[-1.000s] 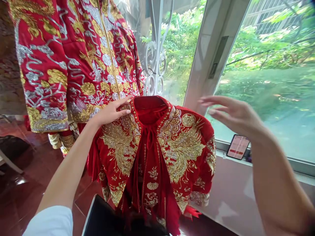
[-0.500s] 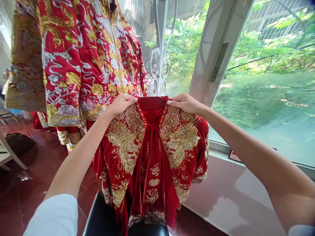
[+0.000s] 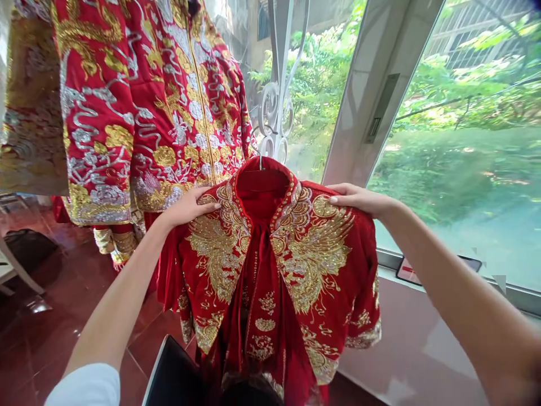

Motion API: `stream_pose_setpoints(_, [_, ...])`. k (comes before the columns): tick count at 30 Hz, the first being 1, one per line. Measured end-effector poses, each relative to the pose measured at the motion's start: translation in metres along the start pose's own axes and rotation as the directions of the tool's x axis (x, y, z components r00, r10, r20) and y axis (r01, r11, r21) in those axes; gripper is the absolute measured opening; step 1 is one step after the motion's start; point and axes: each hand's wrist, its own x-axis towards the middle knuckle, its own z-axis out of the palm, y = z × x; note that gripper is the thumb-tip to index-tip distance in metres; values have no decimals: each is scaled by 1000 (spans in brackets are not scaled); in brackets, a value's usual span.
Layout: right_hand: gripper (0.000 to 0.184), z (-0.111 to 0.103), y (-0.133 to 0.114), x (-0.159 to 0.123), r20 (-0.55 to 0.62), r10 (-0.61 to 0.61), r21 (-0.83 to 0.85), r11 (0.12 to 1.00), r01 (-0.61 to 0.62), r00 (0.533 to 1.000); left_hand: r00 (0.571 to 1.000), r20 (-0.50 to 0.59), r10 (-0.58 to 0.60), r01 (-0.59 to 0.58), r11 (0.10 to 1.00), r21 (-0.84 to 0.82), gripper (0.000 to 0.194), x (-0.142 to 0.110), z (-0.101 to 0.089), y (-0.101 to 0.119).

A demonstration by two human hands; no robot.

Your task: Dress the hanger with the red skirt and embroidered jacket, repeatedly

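Note:
A small red jacket [image 3: 274, 265] with gold and silver embroidery hangs on a hanger in front of me, its collar open. My left hand [image 3: 188, 207] rests on its left shoulder, fingers together and curled over the cloth. My right hand [image 3: 359, 198] lies on its right shoulder, fingers stretched along the fabric and gripping the edge. A thin metal hanger hook [image 3: 258, 159] pokes up above the collar.
A larger red embroidered robe [image 3: 139, 101] hangs to the left behind. A white scrolled metal stand [image 3: 276, 107] stands before the big window [image 3: 460, 129]. A phone-like card [image 3: 408, 270] lies on the sill. A dark chair back [image 3: 177, 378] is below; the floor is red tile.
Both hands slid outward from the collar to the shoulders of the small jacket, and the jacket now hangs spread wider. A second ago the right hand was in the air, off the cloth.

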Motion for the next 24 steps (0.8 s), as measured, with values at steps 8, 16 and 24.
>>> stream_pose_setpoints(8, [44, 101, 1, -1, -712, -472, -673, 672, -311, 520, 765, -638, 86, 165, 932, 323, 56, -30, 71, 48])
stream_pose_setpoints(16, [57, 55, 22, -23, -637, -468, -579, 815, 20, 613, 974, -218, -58, 57, 998, -10, 57, -40, -1, -22])
stream_pose_setpoints(24, [38, 79, 67, -13, -893, -313, -293, 950, 111, 324, 665, -729, -165, 224, 974, -16, 55, -72, 51, -22])
